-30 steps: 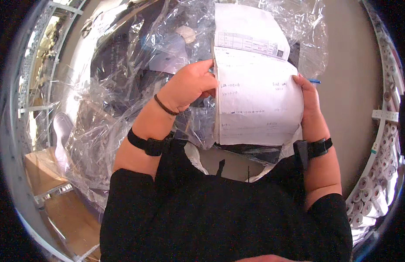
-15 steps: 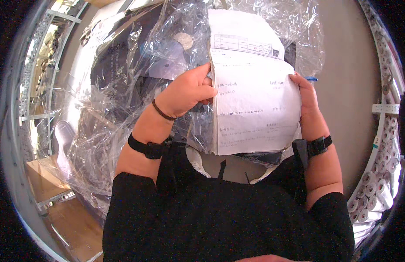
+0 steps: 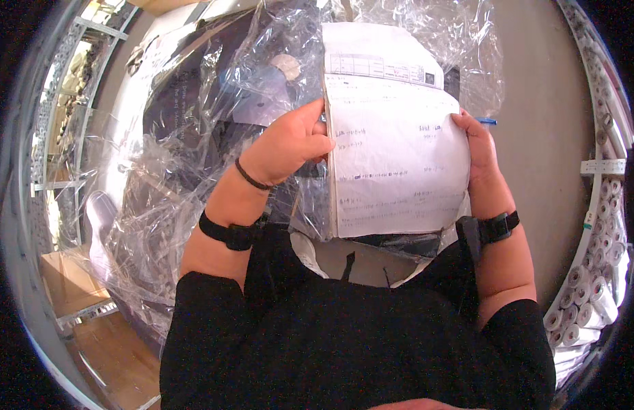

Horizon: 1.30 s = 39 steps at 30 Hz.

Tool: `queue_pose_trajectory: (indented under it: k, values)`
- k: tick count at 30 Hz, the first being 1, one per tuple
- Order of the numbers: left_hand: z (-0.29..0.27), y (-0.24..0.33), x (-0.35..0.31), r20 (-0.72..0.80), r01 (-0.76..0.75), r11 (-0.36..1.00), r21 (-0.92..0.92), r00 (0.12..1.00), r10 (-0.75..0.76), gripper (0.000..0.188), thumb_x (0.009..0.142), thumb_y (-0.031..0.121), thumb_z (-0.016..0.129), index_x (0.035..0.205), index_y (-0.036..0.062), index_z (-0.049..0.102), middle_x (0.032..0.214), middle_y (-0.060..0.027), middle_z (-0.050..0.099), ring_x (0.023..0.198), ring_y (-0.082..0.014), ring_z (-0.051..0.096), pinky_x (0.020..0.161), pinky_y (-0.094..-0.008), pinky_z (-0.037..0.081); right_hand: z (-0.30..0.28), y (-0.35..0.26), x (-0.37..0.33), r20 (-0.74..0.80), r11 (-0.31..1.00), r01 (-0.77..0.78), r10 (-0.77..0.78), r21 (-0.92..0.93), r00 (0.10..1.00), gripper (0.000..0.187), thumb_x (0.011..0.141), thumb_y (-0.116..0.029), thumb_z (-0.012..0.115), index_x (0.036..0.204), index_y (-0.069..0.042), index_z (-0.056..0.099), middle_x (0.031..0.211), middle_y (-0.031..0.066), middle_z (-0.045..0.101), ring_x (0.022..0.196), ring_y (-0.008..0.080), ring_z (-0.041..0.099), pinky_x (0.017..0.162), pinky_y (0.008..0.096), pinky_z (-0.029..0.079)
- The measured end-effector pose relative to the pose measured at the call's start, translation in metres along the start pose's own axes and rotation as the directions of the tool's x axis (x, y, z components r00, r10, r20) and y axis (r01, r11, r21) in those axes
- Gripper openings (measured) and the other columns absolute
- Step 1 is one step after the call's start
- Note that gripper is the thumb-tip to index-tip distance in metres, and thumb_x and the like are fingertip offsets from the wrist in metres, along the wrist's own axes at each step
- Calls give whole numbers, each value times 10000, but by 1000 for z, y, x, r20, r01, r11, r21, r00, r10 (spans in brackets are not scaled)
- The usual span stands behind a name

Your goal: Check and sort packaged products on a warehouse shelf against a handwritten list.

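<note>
A stack of white papers [image 3: 399, 157] covered in handwriting is held up in front of me. At its top lies a sheet with a printed table [image 3: 382, 66], its upper right edge curving away. My left hand [image 3: 286, 142] pinches the stack's left edge between thumb and curled fingers. On the opposite edge, my right hand [image 3: 478, 147] grips with the thumb on the front; its other fingers are mostly hidden behind. A blue pen [image 3: 487, 121] sticks out beside my right hand, and what holds it is hidden.
Crumpled clear plastic film [image 3: 187, 157] spreads over dark packages behind and left of the papers. Cardboard boxes [image 3: 74, 280] stand at the lower left, by metal shelving [image 3: 57, 184]. At the right, a rack holds several white rolls [image 3: 590, 301] beside the grey floor [image 3: 542, 137].
The papers have shifted slightly left, and their lower edge sits a little higher. The printed sheet's top edge appears slightly lower. Both hands keep their hold.
</note>
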<state>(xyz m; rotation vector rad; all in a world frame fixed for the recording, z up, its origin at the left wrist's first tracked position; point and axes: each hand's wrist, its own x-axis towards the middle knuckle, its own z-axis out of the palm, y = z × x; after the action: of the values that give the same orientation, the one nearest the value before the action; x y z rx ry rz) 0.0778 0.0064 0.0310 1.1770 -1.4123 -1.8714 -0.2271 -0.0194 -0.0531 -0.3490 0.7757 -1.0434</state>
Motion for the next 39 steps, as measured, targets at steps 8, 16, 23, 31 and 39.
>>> queue_pose_trajectory:
  k: [8, 16, 23, 31, 39]
  values:
    - [3, -5, 3, 14, -21, 1000, -18, 1000, 21, 682, 794, 60, 551, 1418, -1, 280, 1176, -89, 590, 968, -126, 594, 807, -244, 460, 0, -2, -3, 26, 1000, 5, -5, -1, 1000, 412, 853, -104, 464, 1249, 11, 464, 1158, 167, 580, 985, 276, 612, 870, 392, 516]
    - [11, -1, 2, 48, -75, 993, -96, 996, 80, 732, 766, 54, 565, 1424, -16, 252, 1257, -106, 544, 1095, -168, 561, 947, -302, 427, 2, -2, -5, -1, 1000, 16, -16, 5, 1000, 407, 854, -102, 464, 1245, 10, 466, 1160, 168, 578, 990, 281, 610, 879, 400, 511]
    - [12, -10, 4, 81, -150, 987, -60, 985, 154, 769, 740, 22, 563, 1431, -14, 226, 1317, -99, 491, 1180, -171, 501, 1017, -329, 372, -2, 1, -3, 22, 999, 36, -36, 21, 999, 398, 857, -113, 473, 1234, 13, 476, 1148, 170, 584, 984, 281, 613, 873, 402, 515]
    - [7, -1, -2, 72, -131, 991, -33, 988, 133, 750, 741, 2, 534, 1427, -16, 231, 1321, -101, 487, 1196, -170, 487, 1023, -332, 367, 9, -2, -1, 5, 1000, 19, -19, 24, 1000, 405, 854, -121, 484, 1236, 14, 487, 1143, 173, 593, 973, 285, 619, 859, 408, 522]
    - [4, -3, -4, 106, -88, 994, -66, 990, 95, 726, 751, 46, 582, 1404, -26, 274, 1294, -105, 510, 1168, -179, 511, 1012, -335, 380, 11, -6, -1, -65, 998, -42, 45, 44, 997, 393, 880, -165, 489, 1198, 67, 501, 1091, 194, 622, 940, 299, 641, 857, 413, 527]
